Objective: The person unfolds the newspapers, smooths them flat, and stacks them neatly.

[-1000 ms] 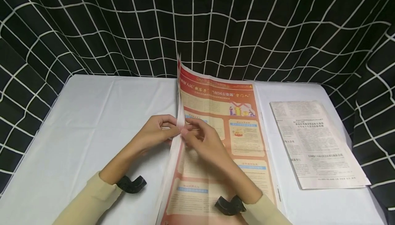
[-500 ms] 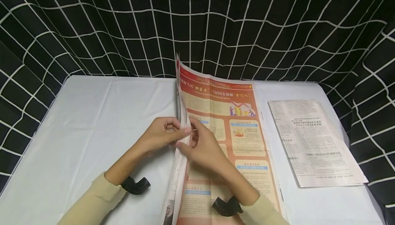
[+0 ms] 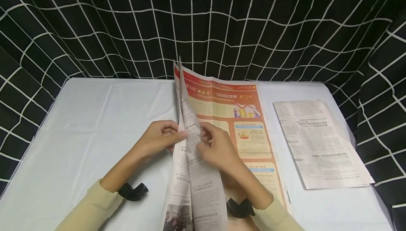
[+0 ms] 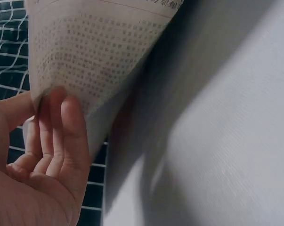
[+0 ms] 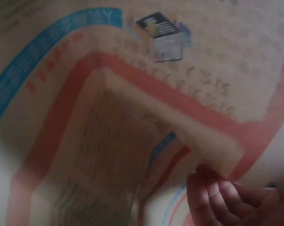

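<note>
A large newspaper [image 3: 222,93] with a red and cream printed page lies on the table, its left-side sheets standing raised. My left hand [image 3: 160,137] pinches one raised sheet between thumb and fingers; in the left wrist view that hand [image 4: 50,155] grips the edge of a text-covered sheet [image 4: 94,52]. On the other side, my right hand [image 3: 219,148] pinches the edge of a separate grey text sheet [image 3: 207,188], which parts from the left one. In the dim right wrist view, curled fingers [image 5: 217,197] hold the edge of the red-bordered page [image 5: 179,94].
A folded newspaper [image 3: 320,146] lies at the right on the white tablecloth [image 3: 95,125]. Behind the table hangs a black curtain [image 3: 158,23] with a white grid. Each wrist wears a black band [image 3: 134,191].
The raised sheets have come apart. My right hand has drawn one sheet to the right, showing its grey text side, while my left hand keeps the other at the left.
</note>
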{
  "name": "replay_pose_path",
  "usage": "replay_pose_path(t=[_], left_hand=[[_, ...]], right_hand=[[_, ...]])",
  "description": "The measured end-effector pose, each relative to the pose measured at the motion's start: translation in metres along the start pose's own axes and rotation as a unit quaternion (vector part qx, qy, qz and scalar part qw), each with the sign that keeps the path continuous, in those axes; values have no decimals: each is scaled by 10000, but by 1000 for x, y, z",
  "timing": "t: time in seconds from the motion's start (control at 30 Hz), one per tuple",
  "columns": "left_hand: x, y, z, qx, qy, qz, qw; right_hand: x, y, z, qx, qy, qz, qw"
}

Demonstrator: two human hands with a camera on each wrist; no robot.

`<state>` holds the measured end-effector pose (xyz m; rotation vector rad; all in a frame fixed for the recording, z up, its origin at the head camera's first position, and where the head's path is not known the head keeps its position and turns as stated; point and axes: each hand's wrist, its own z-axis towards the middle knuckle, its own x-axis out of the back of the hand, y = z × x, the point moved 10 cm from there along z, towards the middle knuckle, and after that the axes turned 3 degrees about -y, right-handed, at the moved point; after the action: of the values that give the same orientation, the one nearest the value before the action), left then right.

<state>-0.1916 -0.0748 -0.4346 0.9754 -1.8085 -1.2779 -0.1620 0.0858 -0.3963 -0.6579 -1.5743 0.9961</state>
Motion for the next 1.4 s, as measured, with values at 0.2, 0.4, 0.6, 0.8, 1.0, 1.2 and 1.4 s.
replay_pose_path(t=[0.2, 0.4, 0.6, 0.8, 1.0, 1.2, 1.4], left_hand=[[9, -8, -5, 74, -34, 87, 9999], [34, -16, -16, 208, 54, 189, 9996], [59, -28, -22, 447, 213, 231, 9985], [82, -46, -36, 702, 446, 280, 9961], [108, -61, -55, 892, 711, 349, 9929], [136, -66, -69, 964, 1016, 572, 9885], [163, -72, -83, 1012, 1401, 845, 9813]], right_hand=[[15, 20, -4, -146, 92, 347, 9992], [21, 37, -7, -519, -235, 1224, 9908], [45, 50, -12, -841, -11, 1745, 9811], [67, 60, -21, -924, 175, 1905, 9772], [82, 68, -29, -1011, 327, 1710, 9795], [92, 78, -37, -1193, 475, 1638, 9781], [104, 86, -40, -1098, 436, 2106, 9704]])
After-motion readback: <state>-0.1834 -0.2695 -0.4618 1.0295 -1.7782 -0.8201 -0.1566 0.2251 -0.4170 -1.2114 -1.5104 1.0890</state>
